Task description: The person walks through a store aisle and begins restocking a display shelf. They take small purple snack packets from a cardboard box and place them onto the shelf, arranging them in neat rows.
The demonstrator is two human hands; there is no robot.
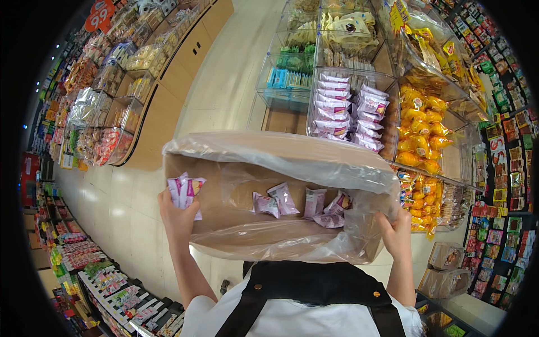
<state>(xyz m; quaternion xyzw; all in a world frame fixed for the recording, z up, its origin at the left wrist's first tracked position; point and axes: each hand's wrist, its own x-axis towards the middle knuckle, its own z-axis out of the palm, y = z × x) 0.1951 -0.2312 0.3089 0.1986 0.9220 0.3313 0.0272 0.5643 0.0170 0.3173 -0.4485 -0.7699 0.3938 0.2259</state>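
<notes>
Before my chest is a cardboard box (236, 172) lined with a clear plastic bag (290, 158). At the box's left end, my left hand (179, 215) is closed around a few purple-and-white snack packets (185, 190). My right hand (393, 229) grips the box's right end through the bag lining. Inside the box lie several loose packets of the same kind (283, 198), some near the middle and others (315, 202) towards the right. Just beyond the box, a clear bin holds stacked rows of matching packets (332, 105).
Clear bins with blue packets (290, 78) and orange-yellow packets (421, 126) adjoin on the display. A curved wooden counter (164, 101) with snack bins stands left across the tiled floor (210, 97). Cardboard boxes (446, 269) sit at the lower right; a low shelf (122, 295) is lower left.
</notes>
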